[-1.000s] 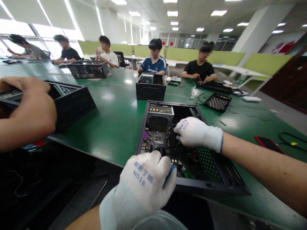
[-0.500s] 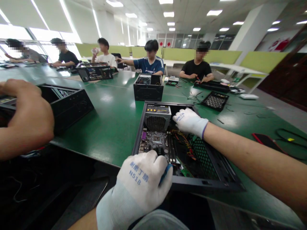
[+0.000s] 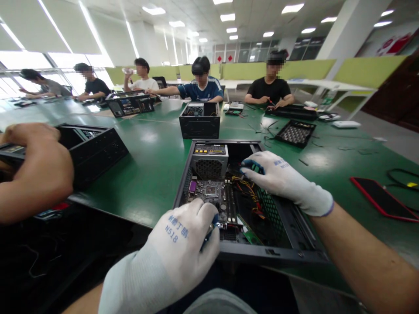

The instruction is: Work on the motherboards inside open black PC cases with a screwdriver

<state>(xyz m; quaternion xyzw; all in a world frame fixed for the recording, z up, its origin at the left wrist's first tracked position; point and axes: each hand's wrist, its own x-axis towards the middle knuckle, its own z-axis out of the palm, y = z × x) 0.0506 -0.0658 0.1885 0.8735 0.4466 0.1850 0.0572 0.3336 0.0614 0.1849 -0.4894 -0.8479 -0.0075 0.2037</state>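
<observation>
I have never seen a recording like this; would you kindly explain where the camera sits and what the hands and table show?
The camera is worn on a person's head, looking down at their own gloved hands. On the green table lies an open computer case showing a motherboard, a power supply and wires. The left hand rests at the near rim over the motherboard; the right hand reaches in by the wires. Whether either grips anything is unclear. The bare hand at left is a co-worker's, on another case.

White knit gloves on hands, blue "N518" print.
</observation>
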